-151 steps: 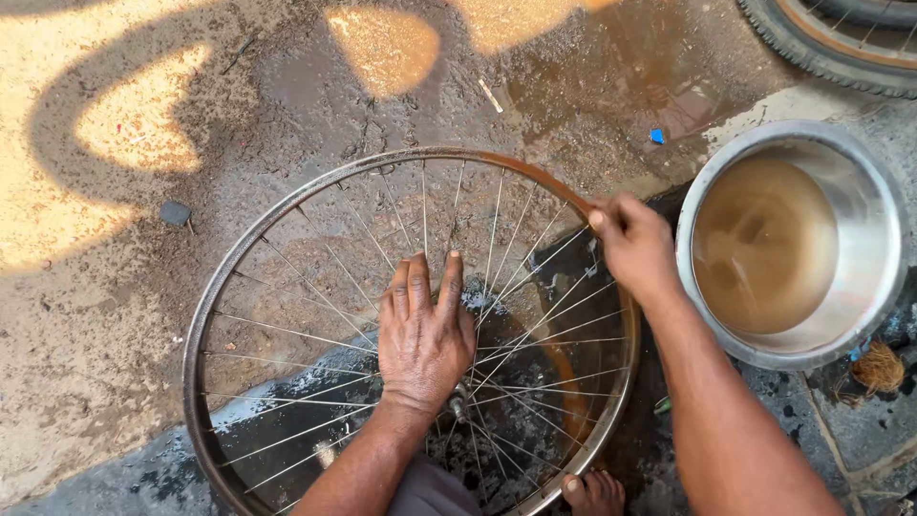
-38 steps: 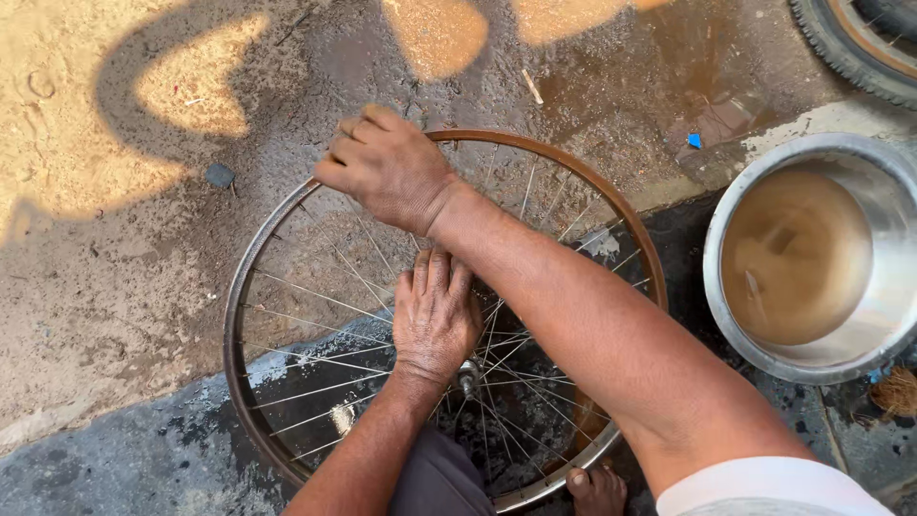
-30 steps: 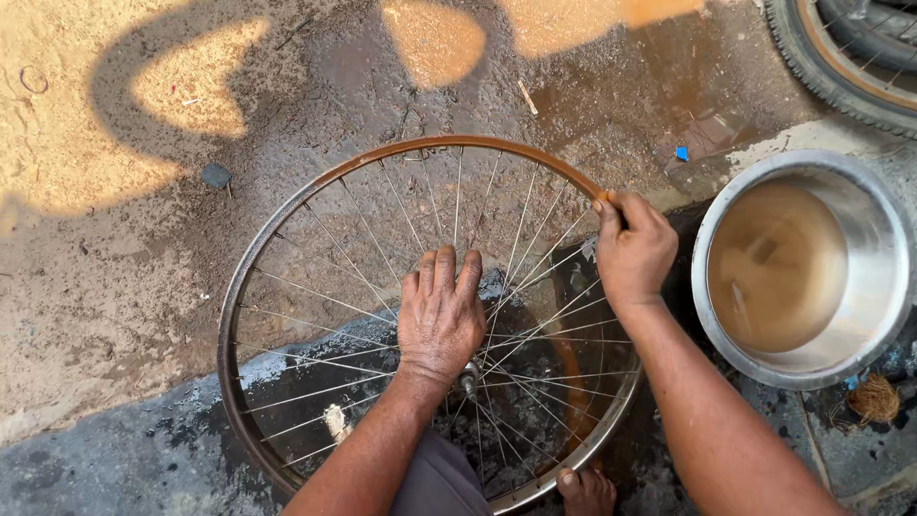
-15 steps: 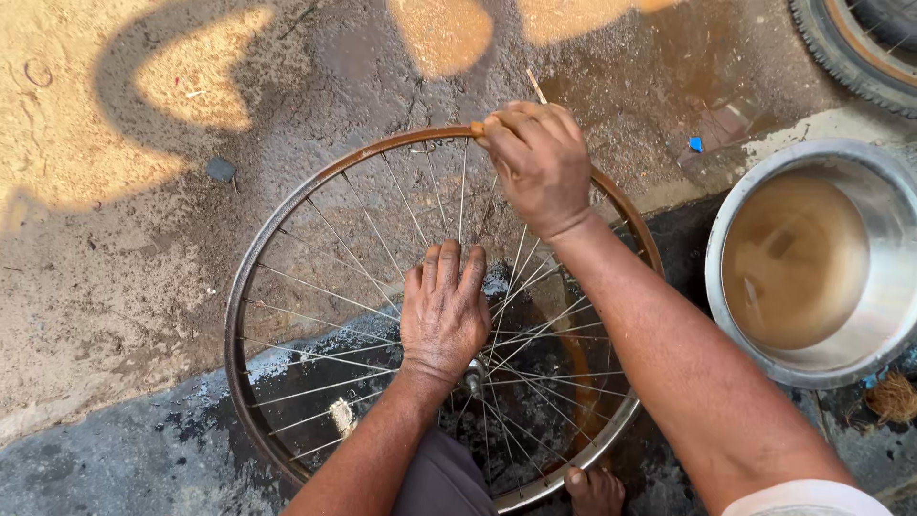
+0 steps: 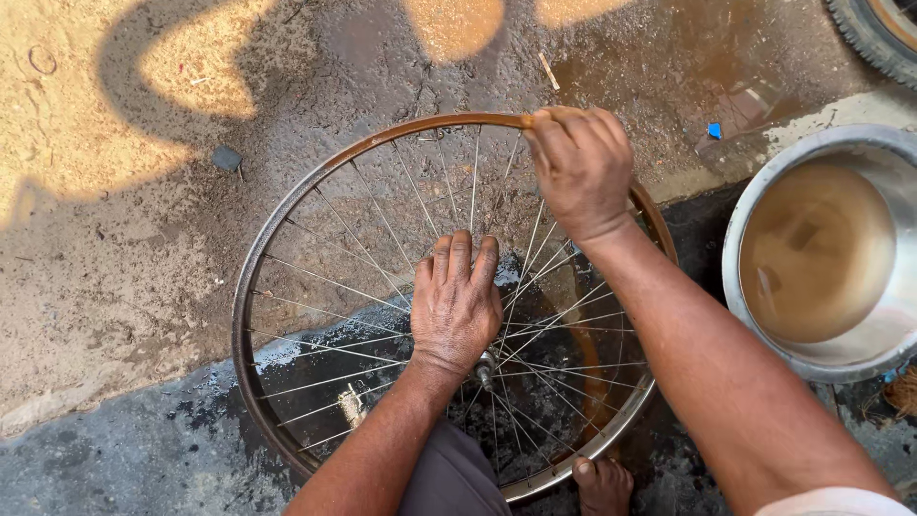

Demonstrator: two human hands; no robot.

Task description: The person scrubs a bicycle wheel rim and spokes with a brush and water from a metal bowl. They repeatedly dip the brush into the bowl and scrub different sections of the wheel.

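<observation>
— Rusty brown all along the far arc of that wheel rim (image 5: 287, 205), is it?

— Yes. The bicycle wheel (image 5: 382, 287) lies flat on the wet ground (image 5: 143, 287), bare of any tyre, and the rim looks brown along the top and left, while the lower right stretch shines more like clean metal.

— What are the hands doing?

— The left hand (image 5: 457, 304) lies flat, fingers together and extended, pressing on the spokes (image 5: 325, 287) just above the hub (image 5: 485, 368); it grips nothing. The right hand (image 5: 580, 162) is curled closed over the top of the rim, fingers wrapped round it. Whether it holds a cloth or scrubber underneath, I cannot tell.

— And beside it?

— A steel basin (image 5: 764, 191) of muddy brown water sits just right of the wheel, and a bare foot (image 5: 602, 483) rests at the rim's near edge.

— How far along, would you say?

— Judging by the colour, part of the rim seems cleaned and much of it remains.
</observation>
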